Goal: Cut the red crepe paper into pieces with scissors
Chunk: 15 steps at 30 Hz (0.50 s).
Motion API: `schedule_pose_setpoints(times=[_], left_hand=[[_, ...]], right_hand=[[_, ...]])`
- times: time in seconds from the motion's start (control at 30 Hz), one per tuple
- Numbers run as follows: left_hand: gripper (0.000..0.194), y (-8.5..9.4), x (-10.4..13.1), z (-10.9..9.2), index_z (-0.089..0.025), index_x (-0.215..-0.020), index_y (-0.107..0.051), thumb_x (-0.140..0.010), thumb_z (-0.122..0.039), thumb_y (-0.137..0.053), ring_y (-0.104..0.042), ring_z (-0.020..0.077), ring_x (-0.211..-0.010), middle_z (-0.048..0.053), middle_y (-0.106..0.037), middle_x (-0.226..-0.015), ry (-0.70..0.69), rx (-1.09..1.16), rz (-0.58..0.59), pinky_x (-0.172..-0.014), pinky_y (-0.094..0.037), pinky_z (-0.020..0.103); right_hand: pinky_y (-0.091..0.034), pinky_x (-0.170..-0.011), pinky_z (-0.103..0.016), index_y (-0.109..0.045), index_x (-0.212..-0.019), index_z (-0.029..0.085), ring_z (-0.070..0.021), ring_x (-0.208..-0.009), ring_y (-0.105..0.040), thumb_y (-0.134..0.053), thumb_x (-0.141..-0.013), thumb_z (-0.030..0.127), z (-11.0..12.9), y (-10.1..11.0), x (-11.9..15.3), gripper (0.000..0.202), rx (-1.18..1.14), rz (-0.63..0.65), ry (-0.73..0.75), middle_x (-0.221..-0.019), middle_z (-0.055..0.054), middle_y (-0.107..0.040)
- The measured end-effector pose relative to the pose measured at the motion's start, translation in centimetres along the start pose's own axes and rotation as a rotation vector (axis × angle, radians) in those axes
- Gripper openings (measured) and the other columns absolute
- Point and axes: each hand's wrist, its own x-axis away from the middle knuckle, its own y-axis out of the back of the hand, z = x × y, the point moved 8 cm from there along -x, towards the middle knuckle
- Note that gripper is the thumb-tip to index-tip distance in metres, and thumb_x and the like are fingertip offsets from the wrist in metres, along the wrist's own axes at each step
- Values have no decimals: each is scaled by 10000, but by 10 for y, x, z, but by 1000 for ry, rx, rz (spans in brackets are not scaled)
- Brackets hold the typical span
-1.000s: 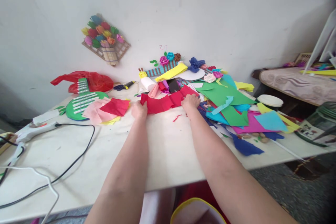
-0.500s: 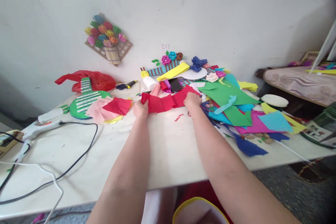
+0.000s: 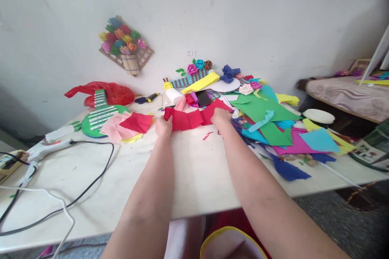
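A long strip of red paper (image 3: 186, 119) with fold creases stretches across the middle of the table. My left hand (image 3: 164, 125) is closed on its left end. My right hand (image 3: 221, 117) grips the strip near its right end, with the fingertips partly hidden behind the hand. A few small red scraps (image 3: 207, 135) lie just in front of the strip. To the left of my left hand, a red paper piece (image 3: 138, 122) rests on pink paper (image 3: 114, 126).
Green sheets (image 3: 267, 107), coloured paper and a dark blue piece (image 3: 290, 168) are heaped at right. A white glue gun (image 3: 51, 149) with a black cable lies left. Behind are scissors (image 3: 142, 99) and paper flowers (image 3: 192, 69). A green bottle (image 3: 375, 145) stands far right.
My right hand has shifted very slightly left along the red strip. My left hand keeps its grip on the other end.
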Motion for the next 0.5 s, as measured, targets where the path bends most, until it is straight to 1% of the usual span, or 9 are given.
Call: schedule_pose_setpoints(times=[0.17, 0.3, 0.4, 0.5], left_hand=[[334, -1, -1, 1, -185, -986, -653, -785, -417, -522, -624, 244, -926, 105, -679, -963, 1, -2, 1, -752, -459, 301], [330, -2, -1, 2, -189, -985, -652, -788, -416, -516, -626, 242, -916, 101, -681, -958, -10, 19, 3, -753, -457, 299], [331, -2, -1, 2, -187, -985, -654, -787, -413, -516, -624, 243, -924, 101, -680, -968, 0, 28, 12, -756, -456, 299], [334, -1, 0, 2, -184, -992, -653, -785, -411, -522, -623, 243, -928, 103, -679, -974, 7, 36, 14, -760, -455, 300]], right_hand=[[-444, -837, -360, -606, -1148, 136, -264, -1094, -555, -493, -788, 118, 0, 2, 0, 377, 8, 10, -28, -1138, -178, -613], [-425, -874, -382, -606, -1149, 115, -285, -1161, -492, -510, -789, 146, -3, 1, 0, 374, 46, 15, -37, -1157, -185, -599], [-424, -879, -383, -609, -1136, 120, -285, -1173, -474, -511, -787, 148, -4, 0, -1, 364, 48, 0, -18, -1149, -175, -602], [-447, -840, -357, -593, -1147, 131, -274, -1140, -507, -500, -785, 134, -2, -1, -2, 374, 20, -24, 25, -1123, -163, -616]])
